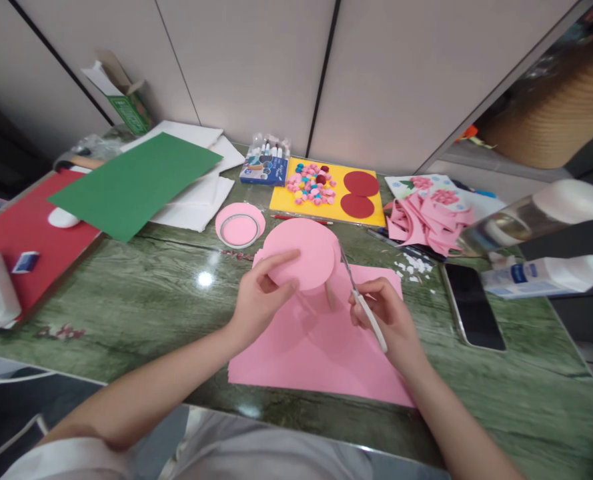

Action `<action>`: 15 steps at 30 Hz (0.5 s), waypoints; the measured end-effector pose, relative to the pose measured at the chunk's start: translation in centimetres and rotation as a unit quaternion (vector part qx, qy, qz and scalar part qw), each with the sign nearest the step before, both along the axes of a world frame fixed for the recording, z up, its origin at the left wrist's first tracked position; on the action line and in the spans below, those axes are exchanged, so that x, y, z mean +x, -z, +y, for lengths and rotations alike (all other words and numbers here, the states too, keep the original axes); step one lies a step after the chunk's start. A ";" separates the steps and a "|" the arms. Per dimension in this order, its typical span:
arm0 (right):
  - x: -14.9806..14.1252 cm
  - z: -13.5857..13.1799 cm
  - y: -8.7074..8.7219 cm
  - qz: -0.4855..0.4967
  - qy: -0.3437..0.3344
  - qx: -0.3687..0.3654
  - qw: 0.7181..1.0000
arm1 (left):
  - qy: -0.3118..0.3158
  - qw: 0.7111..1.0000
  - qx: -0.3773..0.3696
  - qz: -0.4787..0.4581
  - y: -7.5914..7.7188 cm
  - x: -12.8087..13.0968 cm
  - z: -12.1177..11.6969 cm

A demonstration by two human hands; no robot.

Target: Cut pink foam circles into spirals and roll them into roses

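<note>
My left hand (262, 295) pinches a round piece of pink paper (303, 250) at its lower left edge, thumb and fingers closed on it. A narrow strip hangs by the circle's right side. In my right hand (383, 313) is a pair of scissors (369, 317) with white handles; its blades point up and touch or nearly touch the right edge of the circle. Whether the blades are apart is hard to see. Beneath both hands lies a stack of pink paper sheets (321, 360) on the green table.
Pink paper scraps (426, 217), a phone (473, 307) and bottles (546, 277) are at the right. Behind stand a marker box (265, 167) and a yellow sheet (339, 210) with crumpled paper balls and red circles. A ring on pink paper (240, 230) and a green sheet (139, 180) lie left.
</note>
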State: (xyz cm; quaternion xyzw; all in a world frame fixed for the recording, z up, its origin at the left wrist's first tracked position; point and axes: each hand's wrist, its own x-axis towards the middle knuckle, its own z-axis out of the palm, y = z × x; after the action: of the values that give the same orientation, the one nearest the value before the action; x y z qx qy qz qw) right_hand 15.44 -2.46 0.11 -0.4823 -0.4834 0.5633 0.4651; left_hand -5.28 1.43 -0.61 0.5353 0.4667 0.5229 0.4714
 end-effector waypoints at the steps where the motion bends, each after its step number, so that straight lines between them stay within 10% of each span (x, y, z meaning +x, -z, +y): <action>1: 0.0 0.0 0.0 0.001 0.000 0.001 1.000 | 0.000 1.000 0.000 0.001 0.0 0.0 0.0; 15: -0.1 0.0 0.1 0.013 -0.004 0.011 1.000 | -0.020 0.998 0.027 0.046 -0.1 -0.1 -0.1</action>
State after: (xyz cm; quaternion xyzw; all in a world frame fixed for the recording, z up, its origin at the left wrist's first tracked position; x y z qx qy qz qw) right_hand 15.35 -2.43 -0.02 -0.4683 -0.4854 0.5657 0.4745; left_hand -5.41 1.38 -0.48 0.5624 0.4839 0.5193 0.4241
